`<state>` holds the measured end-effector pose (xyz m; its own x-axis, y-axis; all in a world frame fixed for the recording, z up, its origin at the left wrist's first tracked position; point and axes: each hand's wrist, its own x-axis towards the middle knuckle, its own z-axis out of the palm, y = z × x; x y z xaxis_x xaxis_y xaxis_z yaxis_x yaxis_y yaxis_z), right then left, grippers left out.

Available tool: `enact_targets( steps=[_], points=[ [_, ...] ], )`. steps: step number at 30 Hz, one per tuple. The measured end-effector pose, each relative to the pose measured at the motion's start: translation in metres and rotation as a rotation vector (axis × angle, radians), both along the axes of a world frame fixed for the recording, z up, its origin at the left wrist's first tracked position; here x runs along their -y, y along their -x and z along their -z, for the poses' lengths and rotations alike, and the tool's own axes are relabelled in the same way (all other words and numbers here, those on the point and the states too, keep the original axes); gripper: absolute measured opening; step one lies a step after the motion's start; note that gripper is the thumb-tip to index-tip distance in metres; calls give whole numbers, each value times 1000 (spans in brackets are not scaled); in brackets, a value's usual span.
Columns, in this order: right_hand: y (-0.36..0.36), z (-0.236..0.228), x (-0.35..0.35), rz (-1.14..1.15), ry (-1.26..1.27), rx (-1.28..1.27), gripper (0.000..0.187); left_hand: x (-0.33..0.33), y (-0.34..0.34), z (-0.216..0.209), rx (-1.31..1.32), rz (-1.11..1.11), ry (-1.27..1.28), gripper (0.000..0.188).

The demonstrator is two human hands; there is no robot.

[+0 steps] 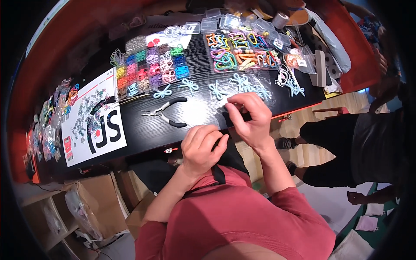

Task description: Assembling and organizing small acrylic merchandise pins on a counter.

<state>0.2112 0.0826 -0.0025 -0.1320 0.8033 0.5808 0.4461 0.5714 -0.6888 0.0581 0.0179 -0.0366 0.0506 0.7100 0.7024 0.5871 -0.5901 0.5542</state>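
My left hand (203,146) is at the table's front edge, its fingers curled in; anything inside them is hidden. Slightly higher, my right hand (253,119) has thumb and forefinger brought together; I cannot make out what they pinch. Just beyond its fingertips lies a clear plastic bag (226,103) with several light-blue cord bows (239,80) on or in it. Two more light-blue bows, a left one (163,92) and a right one (190,86), rest on the black table. Pliers (161,113) with black handles lie left of my hands, jaws pointing left.
Compartment boxes of colourful clips (167,65) and bright loops (221,60) stand farther back. Small metal rings (82,121) are scattered on a white printed sheet (76,154) at left. Bagged pieces (47,134) crowd the left edge. Another person (333,151) stands at right.
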Motion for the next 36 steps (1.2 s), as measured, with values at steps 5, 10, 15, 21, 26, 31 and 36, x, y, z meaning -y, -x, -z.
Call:
enact_targets(
  steps=[5,10,15,21,26,31,36],
  points=[
    [33,-5,-20,-6,-106,265,18,-2,38,-4,-24,-216,16,28],
    [61,-7,-31,-52,-132,314,21,8,50,-4,-33,-287,99,26],
    [68,-2,-32,-66,-88,411,22,23,67,-2,23,-348,116,22],
    [74,-5,-21,-118,-99,378,25,34,79,-7,11,-401,134,20],
    [96,-8,-11,-289,-166,330,26,38,82,-9,62,-366,136,22],
    [118,7,-5,-341,-106,360,23,44,89,-14,54,-387,94,23],
    [122,11,-3,-406,-20,101,21,43,108,-13,111,-466,90,22]
  ],
)
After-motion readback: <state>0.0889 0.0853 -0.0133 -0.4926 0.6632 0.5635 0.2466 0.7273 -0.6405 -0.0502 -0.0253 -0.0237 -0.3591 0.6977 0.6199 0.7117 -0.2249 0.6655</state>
